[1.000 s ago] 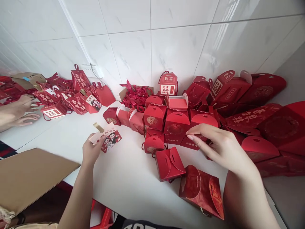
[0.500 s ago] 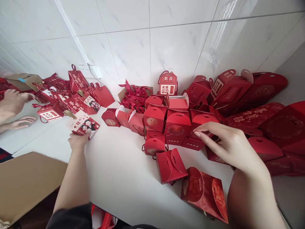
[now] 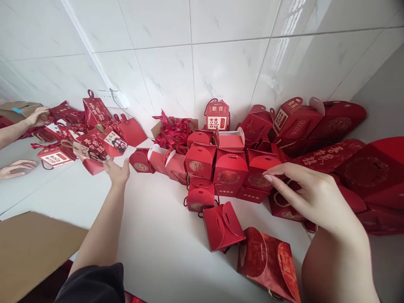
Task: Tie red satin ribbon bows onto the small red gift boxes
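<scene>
My left hand (image 3: 117, 171) is stretched far out to the left, fingers apart, its fingertips at the edge of a red and white gift box with a cartoon couple (image 3: 89, 154); that box lies against the left pile of red boxes (image 3: 94, 126). My right hand (image 3: 311, 194) hovers palm down with curved, spread fingers over the cluster of closed red gift boxes (image 3: 230, 170) and holds nothing. Close to me two red boxes lie on their sides, a small one (image 3: 222, 225) and a larger one (image 3: 268, 263).
Another person's hands (image 3: 37, 114) (image 3: 15, 167) work at the far left pile. A cardboard box of red ribbons (image 3: 173, 128) and a white-labelled box (image 3: 217, 118) stand by the tiled wall. Flat red sleeves (image 3: 362, 164) fill the right. A brown cardboard sheet (image 3: 31, 252) lies bottom left.
My left hand carried the cartoon-couple box from in front of me out to the left pile and opened there. My right hand stayed over the red boxes, shifting slightly right.
</scene>
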`<state>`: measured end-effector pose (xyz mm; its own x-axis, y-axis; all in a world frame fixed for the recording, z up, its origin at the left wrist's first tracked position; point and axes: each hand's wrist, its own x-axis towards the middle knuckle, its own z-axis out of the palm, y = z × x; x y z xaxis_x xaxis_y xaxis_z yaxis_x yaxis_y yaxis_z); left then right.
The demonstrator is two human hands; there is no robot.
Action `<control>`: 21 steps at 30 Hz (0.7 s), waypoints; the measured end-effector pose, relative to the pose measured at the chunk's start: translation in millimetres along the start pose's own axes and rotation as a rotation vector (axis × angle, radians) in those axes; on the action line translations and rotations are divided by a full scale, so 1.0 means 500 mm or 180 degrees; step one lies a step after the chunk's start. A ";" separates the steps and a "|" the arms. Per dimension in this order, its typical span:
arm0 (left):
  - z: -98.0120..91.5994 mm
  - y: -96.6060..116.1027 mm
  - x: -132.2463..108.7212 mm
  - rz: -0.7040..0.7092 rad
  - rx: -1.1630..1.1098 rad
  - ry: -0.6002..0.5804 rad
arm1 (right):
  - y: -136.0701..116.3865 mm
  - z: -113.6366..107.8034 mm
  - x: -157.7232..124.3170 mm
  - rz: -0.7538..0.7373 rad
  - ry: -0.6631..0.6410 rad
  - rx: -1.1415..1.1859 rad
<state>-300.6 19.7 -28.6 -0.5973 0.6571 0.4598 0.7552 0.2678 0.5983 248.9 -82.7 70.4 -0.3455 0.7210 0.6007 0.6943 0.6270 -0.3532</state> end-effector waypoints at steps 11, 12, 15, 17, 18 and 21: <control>0.011 0.238 -0.081 0.1764 -0.0239 -0.0173 | -0.007 -0.006 0.002 0.0082 -0.0034 -0.0019; 0.016 0.259 -0.077 0.1799 -0.0146 -0.0363 | -0.007 -0.005 0.004 0.0090 -0.0059 -0.0006; 0.049 0.309 -0.047 0.1827 0.0060 -0.0797 | -0.005 -0.007 0.004 0.0139 -0.0108 0.0050; 0.079 0.330 -0.014 0.1784 0.0183 -0.0946 | -0.003 -0.012 0.001 0.0179 -0.0076 0.0070; 0.094 0.337 0.004 0.1731 0.0273 -0.1014 | -0.002 -0.016 -0.001 0.0181 -0.0032 0.0055; 0.129 0.343 0.056 0.1467 0.0559 -0.1191 | 0.002 -0.027 -0.008 0.0172 0.0089 -0.0038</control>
<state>-170.3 129.7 44.6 -0.0879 0.9268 0.3650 0.9652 -0.0114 0.2613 259.4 -89.1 77.2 -0.2898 0.7450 0.6008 0.7190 0.5838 -0.3772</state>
